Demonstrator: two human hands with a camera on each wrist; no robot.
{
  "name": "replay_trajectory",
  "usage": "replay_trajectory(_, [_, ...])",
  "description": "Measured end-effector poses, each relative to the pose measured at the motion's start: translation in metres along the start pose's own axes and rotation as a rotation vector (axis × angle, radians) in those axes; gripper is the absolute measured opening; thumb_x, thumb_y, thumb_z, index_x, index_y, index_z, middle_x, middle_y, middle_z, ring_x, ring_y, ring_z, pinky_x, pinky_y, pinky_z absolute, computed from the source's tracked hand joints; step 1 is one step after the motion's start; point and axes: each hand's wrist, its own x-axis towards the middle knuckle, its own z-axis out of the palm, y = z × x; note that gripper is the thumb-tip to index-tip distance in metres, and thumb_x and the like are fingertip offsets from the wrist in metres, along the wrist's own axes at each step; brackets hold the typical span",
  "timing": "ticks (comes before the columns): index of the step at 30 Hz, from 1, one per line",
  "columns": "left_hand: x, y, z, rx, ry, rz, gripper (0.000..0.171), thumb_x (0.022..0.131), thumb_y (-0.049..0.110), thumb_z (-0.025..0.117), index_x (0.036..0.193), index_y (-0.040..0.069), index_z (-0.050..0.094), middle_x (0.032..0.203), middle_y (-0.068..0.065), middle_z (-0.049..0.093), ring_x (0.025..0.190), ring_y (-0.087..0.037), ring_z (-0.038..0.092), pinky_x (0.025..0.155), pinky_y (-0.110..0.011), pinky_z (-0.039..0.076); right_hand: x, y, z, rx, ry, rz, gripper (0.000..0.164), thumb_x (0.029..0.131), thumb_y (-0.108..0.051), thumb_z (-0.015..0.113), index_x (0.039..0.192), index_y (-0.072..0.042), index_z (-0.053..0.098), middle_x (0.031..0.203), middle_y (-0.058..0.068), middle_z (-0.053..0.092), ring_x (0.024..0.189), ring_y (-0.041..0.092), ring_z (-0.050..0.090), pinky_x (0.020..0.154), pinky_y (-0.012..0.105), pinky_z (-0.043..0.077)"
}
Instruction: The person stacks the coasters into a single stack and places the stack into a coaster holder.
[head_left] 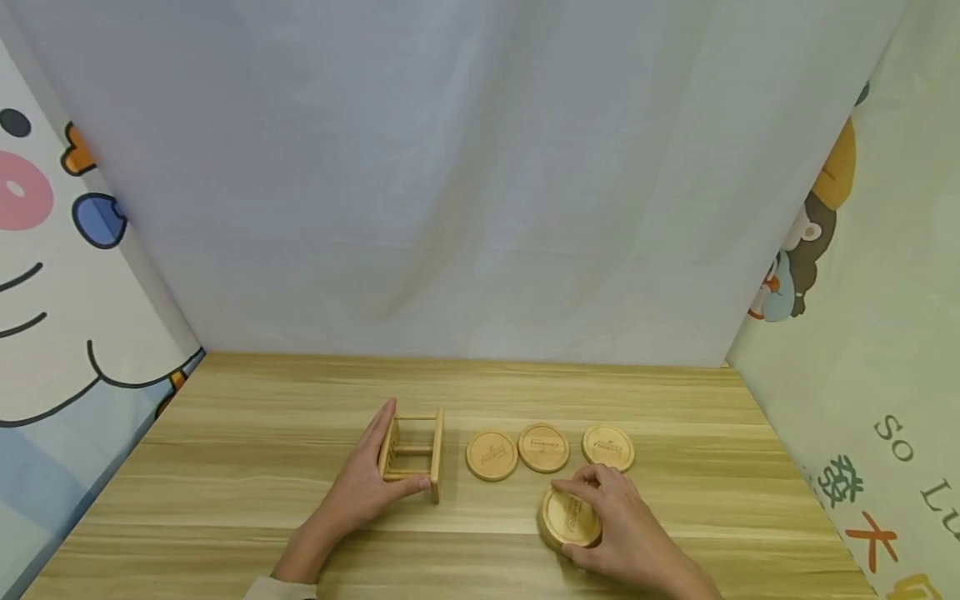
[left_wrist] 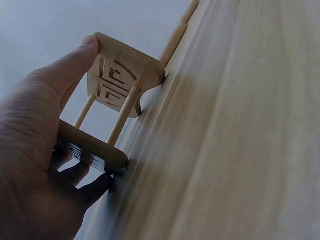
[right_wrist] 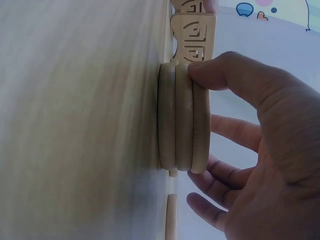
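Coasters in a short stack [head_left: 572, 517] sit on the wooden counter [head_left: 247, 467] at the near right, and the right hand [head_left: 618, 521] curls over them from the near side, thumb and fingers pinching the rim; the right wrist view shows three discs stacked flush [right_wrist: 184, 117], the thumb [right_wrist: 220, 75] pressed on the top disc's edge and the fingers wrapped round the opposite side. Just left of the stack, across a short strip of bare counter, stands the wooden rack [head_left: 412, 450], a small frame of two carved end plates joined by thin dowels, its long axis running left to right and one end plate facing the stack. The left hand [head_left: 360, 487] grips the rack from its left end, the thumb on the far plate's top edge and the fingers curled under the near plate, as the left wrist view shows [left_wrist: 107, 112]. So the rack lies directly left of the right hand, and the right hand is the nearer one to the stack while the left steadies the frame. Three more single coasters [head_left: 491, 455] [head_left: 543, 447] [head_left: 607, 447] lie flat in a row just beyond the stack, apart from one another. Open counter spreads to the far side and to the left; the near edge runs close below both wrists, and cloth walls close in the other sides
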Motion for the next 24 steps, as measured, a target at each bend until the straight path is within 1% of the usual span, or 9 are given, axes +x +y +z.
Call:
replay_trajectory(6, [-0.0003, 0.0006, 0.0002, 0.002, 0.001, 0.003, 0.131, 0.086, 0.043, 0.097, 0.18, 0.01, 0.012, 0.185, -0.02, 0.012, 0.168, -0.05, 0.015, 0.13, -0.072, 0.022, -0.0007, -0.0002, -0.0008, 0.0, -0.008, 0.013, 0.071, 0.077, -0.025, 0.102, 0.143, -0.018, 0.076, 0.13, -0.004, 0.059, 0.119, 0.02, 0.056, 0.1, 0.053, 0.053])
replay_trajectory(12, [-0.0011, 0.0008, 0.0003, -0.008, 0.002, 0.0, 0.131, 0.086, 0.044, 0.097, 0.18, 0.012, 0.012, 0.185, -0.019, 0.012, 0.168, -0.049, 0.015, 0.13, -0.073, 0.022, -0.0015, 0.0002, -0.0019, -0.006, -0.008, 0.006, 0.072, 0.077, -0.027, 0.103, 0.143, -0.019, 0.075, 0.131, -0.004, 0.06, 0.12, 0.021, 0.057, 0.101, 0.054, 0.052])
replay_trajectory(18, [-0.0008, 0.001, -0.0002, -0.007, 0.0, -0.004, 0.13, 0.086, 0.044, 0.097, 0.18, 0.013, 0.011, 0.185, -0.019, 0.011, 0.168, -0.049, 0.014, 0.13, -0.074, 0.022, -0.0011, 0.0011, -0.0035, 0.001, 0.0, -0.004, 0.079, 0.078, -0.037, 0.103, 0.148, -0.02, 0.072, 0.135, -0.001, 0.061, 0.122, 0.026, 0.06, 0.101, 0.06, 0.052])
replay_trajectory(21, [-0.0009, 0.0012, -0.0001, -0.005, -0.002, -0.008, 0.13, 0.087, 0.045, 0.096, 0.18, 0.013, 0.011, 0.185, -0.018, 0.011, 0.168, -0.049, 0.014, 0.13, -0.073, 0.022, -0.0005, 0.0008, -0.0051, 0.009, 0.005, 0.008, 0.077, 0.08, -0.042, 0.101, 0.148, -0.02, 0.072, 0.137, 0.001, 0.062, 0.125, 0.03, 0.061, 0.102, 0.063, 0.052])
replay_trajectory(24, [-0.0009, 0.0011, 0.0003, -0.005, -0.002, -0.006, 0.131, 0.087, 0.045, 0.096, 0.18, 0.012, 0.011, 0.185, -0.018, 0.011, 0.168, -0.049, 0.014, 0.13, -0.073, 0.021, 0.0002, 0.0009, -0.0062, 0.008, 0.029, 0.015, 0.075, 0.081, -0.046, 0.099, 0.146, -0.021, 0.073, 0.137, -0.002, 0.063, 0.126, 0.029, 0.061, 0.103, 0.063, 0.053])
